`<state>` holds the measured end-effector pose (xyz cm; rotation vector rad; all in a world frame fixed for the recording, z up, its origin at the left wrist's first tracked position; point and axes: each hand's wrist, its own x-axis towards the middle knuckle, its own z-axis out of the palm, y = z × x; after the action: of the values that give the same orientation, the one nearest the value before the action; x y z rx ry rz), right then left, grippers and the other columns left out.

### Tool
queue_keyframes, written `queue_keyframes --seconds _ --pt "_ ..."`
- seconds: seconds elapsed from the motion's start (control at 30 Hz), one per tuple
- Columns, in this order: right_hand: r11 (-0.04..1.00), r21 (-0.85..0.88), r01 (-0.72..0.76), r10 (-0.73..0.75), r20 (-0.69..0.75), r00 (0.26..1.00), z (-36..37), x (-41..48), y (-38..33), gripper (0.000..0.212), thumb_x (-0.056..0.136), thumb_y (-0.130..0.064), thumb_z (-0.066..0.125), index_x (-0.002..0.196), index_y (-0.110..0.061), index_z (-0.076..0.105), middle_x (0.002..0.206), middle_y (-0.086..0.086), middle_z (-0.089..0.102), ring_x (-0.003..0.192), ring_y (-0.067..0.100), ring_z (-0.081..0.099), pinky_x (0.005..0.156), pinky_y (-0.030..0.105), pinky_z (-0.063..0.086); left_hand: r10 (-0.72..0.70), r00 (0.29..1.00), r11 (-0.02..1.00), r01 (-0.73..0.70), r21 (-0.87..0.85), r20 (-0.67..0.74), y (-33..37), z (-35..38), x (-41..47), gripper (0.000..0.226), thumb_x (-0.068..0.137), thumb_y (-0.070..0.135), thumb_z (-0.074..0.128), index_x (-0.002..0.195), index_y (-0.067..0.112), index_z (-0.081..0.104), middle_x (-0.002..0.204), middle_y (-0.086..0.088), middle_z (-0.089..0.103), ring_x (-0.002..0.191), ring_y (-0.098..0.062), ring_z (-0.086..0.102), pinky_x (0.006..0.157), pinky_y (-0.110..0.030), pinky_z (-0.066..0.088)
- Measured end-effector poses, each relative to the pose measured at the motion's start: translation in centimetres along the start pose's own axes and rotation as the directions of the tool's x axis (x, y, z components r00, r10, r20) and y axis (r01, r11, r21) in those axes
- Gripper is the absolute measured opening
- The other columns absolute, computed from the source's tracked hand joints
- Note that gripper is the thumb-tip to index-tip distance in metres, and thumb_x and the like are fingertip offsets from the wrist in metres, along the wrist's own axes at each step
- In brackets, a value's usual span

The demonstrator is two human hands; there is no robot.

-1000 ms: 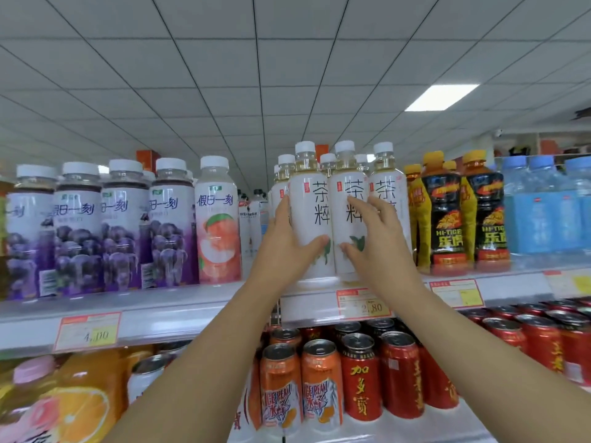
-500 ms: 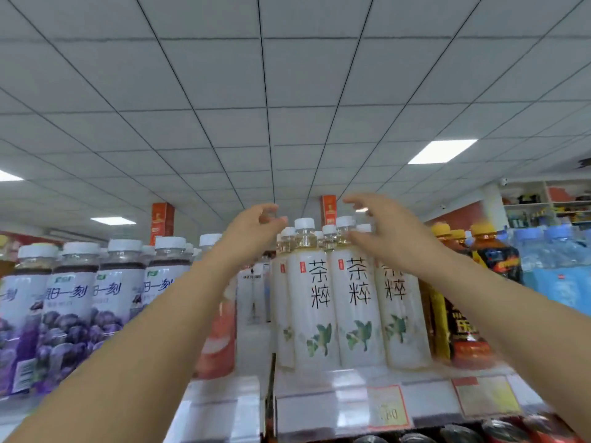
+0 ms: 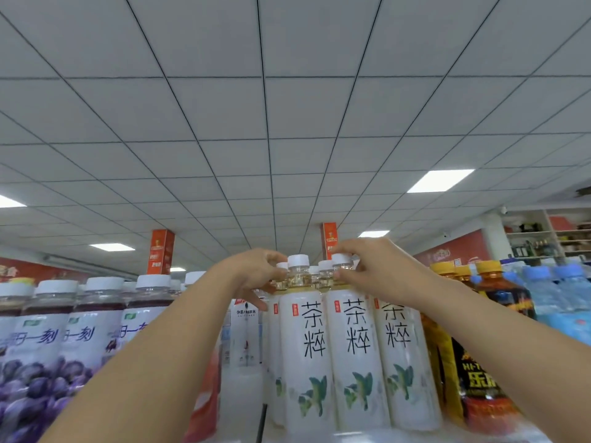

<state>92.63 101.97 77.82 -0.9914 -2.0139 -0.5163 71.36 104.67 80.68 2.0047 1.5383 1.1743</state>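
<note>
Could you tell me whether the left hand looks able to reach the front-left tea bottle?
Probably yes: the left hand is right beside that tea bottle's neck, its cap free; the right hand holds the next bottle.

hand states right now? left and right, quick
Left hand: grips the far-left tea bottle at its neck.
Right hand: pinches the neck of the tea bottle second from right.
</note>
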Motion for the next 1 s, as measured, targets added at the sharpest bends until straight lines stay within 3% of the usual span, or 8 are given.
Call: queue_keyframes --seconds 0.3,0.4,0.5,0.6,0.7,0.8,0.9,1.0 --pt "1.0 0.021 0.015 -0.016 0.045 0.999 -1.3 1.1 0.8 0.041 0.089 -0.047 0.053 0.127 -0.031 0.053 0.12 -0.01 0.059 0.092 0.003 0.055 0.084 0.024 0.047 0.009 0.995 0.996 0.0 -0.092 0.097 -0.4 -0.1 0.7 0.029 0.095 0.011 0.053 0.121 0.023 0.055 0.122 -0.012 0.062 0.1 -0.022 0.062 0.081 -0.048 0.056" --pt "0.998 0.049 -0.041 0.04 0.025 0.999 -3.6 3.6 2.2 0.034 0.094 -0.04 0.048 0.124 -0.026 0.058 0.122 -0.007 0.06 0.096 0.004 0.051 0.084 0.022 0.038 -0.002 0.995 0.995 0.013 -0.102 0.104 0.0 -1.5 0.9 0.024 0.097 0.017 0.051 0.119 0.022 0.059 0.124 -0.007 0.059 0.104 -0.02 0.061 0.083 -0.048 0.056" --pt "0.994 -0.047 -0.098 0.105 0.194 0.975 -5.1 6.4 3.8 0.03 0.094 -0.035 0.051 0.117 -0.021 0.064 0.114 -0.01 0.063 0.093 0.006 0.058 0.087 0.023 0.043 -0.001 0.997 0.995 0.008 -0.095 0.074 1.1 -3.3 0.9 0.022 0.097 0.026 0.051 0.116 0.024 0.061 0.12 -0.004 0.058 0.108 -0.023 0.06 0.083 -0.048 0.056" --pt "0.983 -0.086 -0.161 0.181 0.391 0.902 -4.9 8.0 4.6 0.026 0.091 -0.036 0.055 0.106 -0.02 0.069 0.091 -0.016 0.063 0.084 0.01 0.065 0.079 0.028 0.054 -0.001 0.997 0.999 0.004 -0.046 0.071 2.7 -3.9 0.5 0.031 0.096 0.041 0.046 0.114 0.02 0.062 0.119 -0.005 0.059 0.107 -0.023 0.06 0.084 -0.048 0.056" --pt "0.972 -0.165 -0.168 0.228 0.491 0.841 -3.5 9.0 4.6 0.022 0.089 -0.038 0.059 0.1 -0.023 0.07 0.089 -0.012 0.063 0.077 0.007 0.06 0.066 0.022 0.05 0.003 0.993 0.996 -0.014 0.092 0.116 3.9 -2.9 0.0 0.041 0.094 0.051 0.042 0.115 0.021 0.061 0.12 -0.001 0.058 0.109 -0.02 0.057 0.084 -0.044 0.056" --pt "0.957 -0.274 -0.094 0.231 0.527 0.818 -1.9 9.7 5.0 0.026 0.085 -0.044 0.061 0.103 -0.027 0.07 0.1 -0.013 0.062 0.081 0.005 0.055 0.079 0.026 0.046 0.064 0.99 0.942 -0.101 0.319 0.125 4.2 -1.0 -0.1 0.048 0.092 0.057 0.04 0.124 0.026 0.056 0.123 0.005 0.053 0.108 -0.014 0.054 0.081 -0.034 0.057" --pt "0.967 -0.243 -0.081 0.211 0.574 0.791 -1.2 9.8 5.5 0.015 0.085 -0.038 0.063 0.091 -0.025 0.069 0.097 -0.014 0.058 0.069 -0.001 0.051 0.072 0.024 0.04 0.126 0.99 0.888 -0.14 0.438 0.061 3.8 0.2 0.2 0.053 0.093 0.057 0.033 0.13 0.026 0.054 0.13 0.001 0.051 0.106 -0.015 0.054 0.079 -0.031 0.058" --pt "0.98 -0.189 -0.064 0.167 0.604 0.779 -1.3 9.8 6.0 0.01 0.085 -0.036 0.064 0.077 -0.029 0.065 0.094 -0.015 0.062 0.078 0.001 0.059 0.088 0.029 0.045 0.134 0.99 0.878 -0.144 0.456 0.054 3.3 0.4 0.3 0.054 0.096 0.055 0.03 0.134 0.024 0.05 0.104 -0.004 0.049 0.096 -0.017 0.054 0.077 -0.031 0.058"
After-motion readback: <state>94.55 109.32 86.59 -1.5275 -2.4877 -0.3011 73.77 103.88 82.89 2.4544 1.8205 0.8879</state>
